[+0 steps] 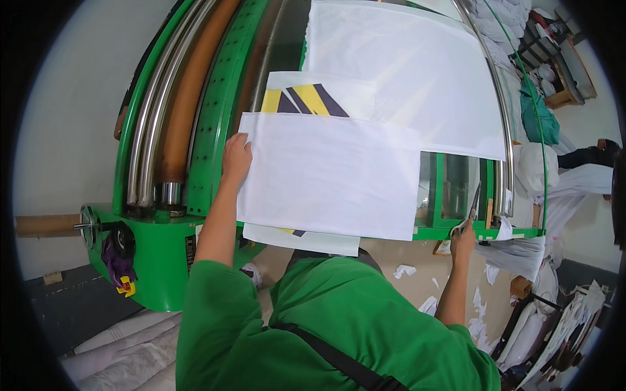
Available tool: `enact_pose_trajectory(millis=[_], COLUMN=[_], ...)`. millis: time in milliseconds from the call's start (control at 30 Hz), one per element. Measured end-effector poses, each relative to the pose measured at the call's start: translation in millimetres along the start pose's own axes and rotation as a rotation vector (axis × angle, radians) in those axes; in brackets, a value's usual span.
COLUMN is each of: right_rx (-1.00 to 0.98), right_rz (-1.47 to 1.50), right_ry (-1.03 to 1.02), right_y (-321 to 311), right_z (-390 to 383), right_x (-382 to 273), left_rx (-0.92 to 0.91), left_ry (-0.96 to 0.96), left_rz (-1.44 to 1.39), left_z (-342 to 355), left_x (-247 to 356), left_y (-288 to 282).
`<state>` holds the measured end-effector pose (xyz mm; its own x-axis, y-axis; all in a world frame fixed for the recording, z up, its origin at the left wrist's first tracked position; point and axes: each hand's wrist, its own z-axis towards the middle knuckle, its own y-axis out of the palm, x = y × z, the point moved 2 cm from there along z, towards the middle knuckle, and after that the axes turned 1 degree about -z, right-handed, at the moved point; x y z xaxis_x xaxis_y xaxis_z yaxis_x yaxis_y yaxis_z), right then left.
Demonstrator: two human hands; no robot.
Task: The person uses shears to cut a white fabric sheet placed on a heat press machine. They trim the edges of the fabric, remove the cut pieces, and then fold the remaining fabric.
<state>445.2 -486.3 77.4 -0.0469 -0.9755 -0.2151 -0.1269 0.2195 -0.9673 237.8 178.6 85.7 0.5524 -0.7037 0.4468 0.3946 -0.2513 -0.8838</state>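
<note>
A white sheet [329,179], cloth or paper, lies flat in front of me across the green machine. My left hand [238,156] is at its upper left edge, with the fingers closed on the margin. Out to the right, my right hand [463,238] holds a pair of scissors [475,203] by the handles, blades pointing away from me. Beneath the white sheet lies a printed piece [319,99] with yellow and dark stripes, showing past its far edge. A larger white sheet [404,72] is spread farther back.
Long metal rollers [145,104] and a brown roller [192,85] run along the machine's left side. A handwheel [90,227] sticks out at the near left. White scraps [479,313] litter the floor. Piled white cloth [531,169] stands beyond the metal bar [497,130] on the right.
</note>
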Motion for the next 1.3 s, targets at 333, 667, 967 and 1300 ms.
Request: enact_pose_trajectory(millis=[333, 667, 967, 1300], right_rx=[-0.059, -0.011, 0.016, -0.082], right_rz=[-0.154, -0.149, 0.232, 0.198], right_ry=[-0.078, -0.346, -0.687, -0.735], right_y=[-1.4, -21.2, 23.3, 40.3], right_z=[25.6, 56.3, 96.4, 100.1], right_x=[2.5, -100.8, -298.3, -315.0], left_rx=[-0.062, -0.148, -0.021, -0.134], left_ry=[0.018, 0.069, 0.277, 0.005], left_rz=[-0.113, -0.071, -0.126, -0.386], left_z=[77.3, 107.5, 89.5, -30.3], left_x=[-23.7, -45.8, -26.7, -0.7], left_y=[7.2, 15.5, -17.3, -77.6])
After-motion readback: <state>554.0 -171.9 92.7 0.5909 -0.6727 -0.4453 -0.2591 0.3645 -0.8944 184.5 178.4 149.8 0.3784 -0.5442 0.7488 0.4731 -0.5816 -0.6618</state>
